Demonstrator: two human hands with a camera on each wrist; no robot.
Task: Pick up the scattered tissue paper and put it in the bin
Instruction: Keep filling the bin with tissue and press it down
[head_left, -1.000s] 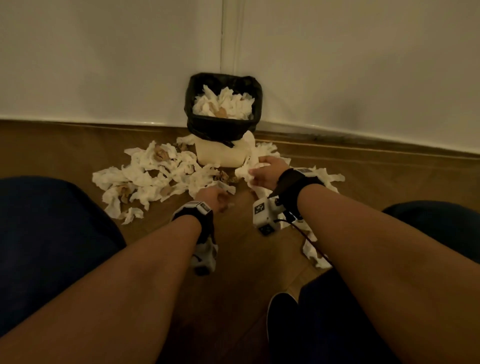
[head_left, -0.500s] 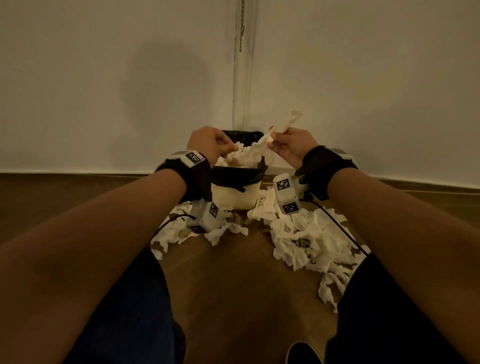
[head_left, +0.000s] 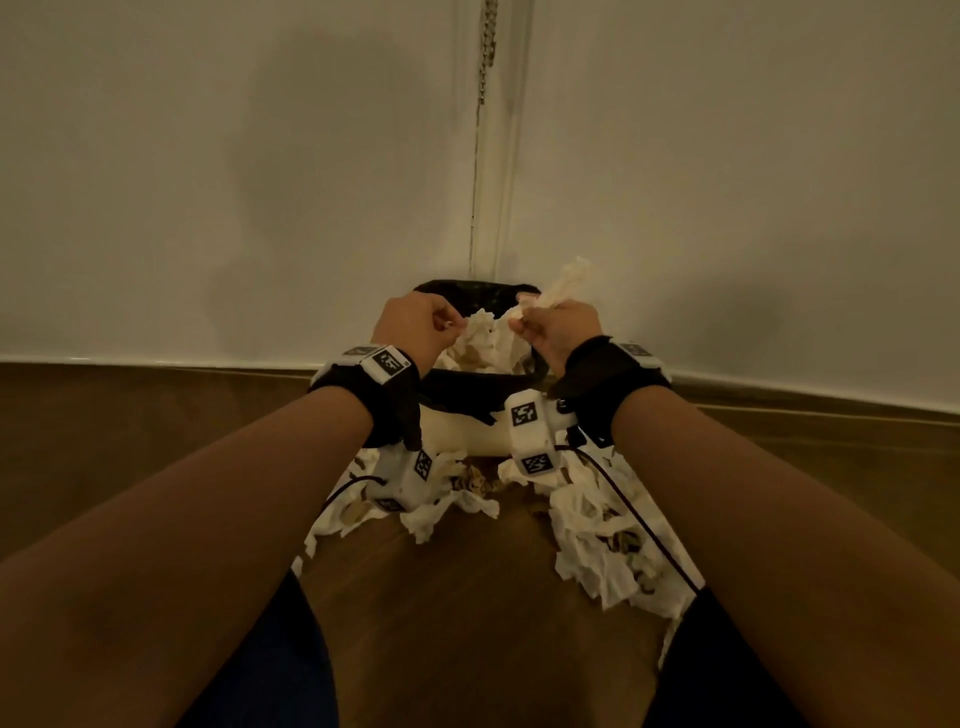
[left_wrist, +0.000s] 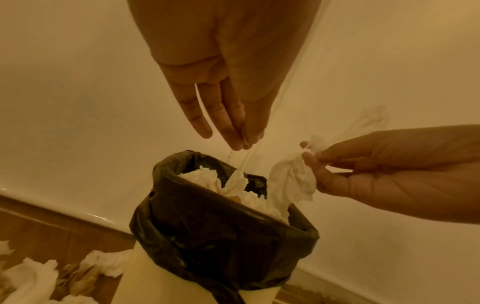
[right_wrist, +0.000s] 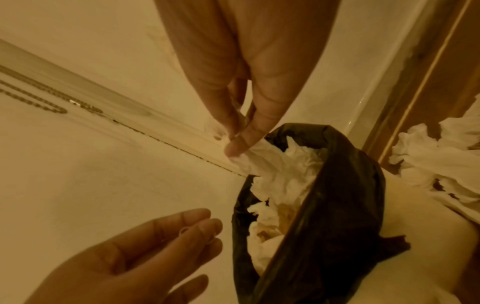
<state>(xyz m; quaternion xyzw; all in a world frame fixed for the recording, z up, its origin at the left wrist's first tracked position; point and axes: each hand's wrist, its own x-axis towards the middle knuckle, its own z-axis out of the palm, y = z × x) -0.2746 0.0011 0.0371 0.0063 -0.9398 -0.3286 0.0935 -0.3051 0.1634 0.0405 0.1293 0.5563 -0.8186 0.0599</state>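
A small white bin with a black liner (head_left: 462, 389) stands against the wall, heaped with crumpled tissue (head_left: 488, 343). My right hand (head_left: 522, 321) hovers over its right rim and pinches a twisted tissue strip (head_left: 569, 278) between thumb and fingertips. In the right wrist view that tissue (right_wrist: 265, 158) hangs from the right hand (right_wrist: 233, 144) into the bin's mouth (right_wrist: 337, 185). My left hand (left_wrist: 233, 142) is above the bin (left_wrist: 221, 226) with straight fingers pointing down and nothing in them. The left wrist view also shows the held tissue (left_wrist: 293, 179).
Scattered tissue lies on the wooden floor on both sides of the bin: a pile at the right (head_left: 597, 545) and a smaller one at the left (head_left: 431, 514). A white wall with a hanging bead chain (head_left: 485, 52) is right behind. My knees frame the bottom corners.
Both hands rose from the floor pile to above the bin, the right one carrying a tissue strip. In the last half second they have barely moved.
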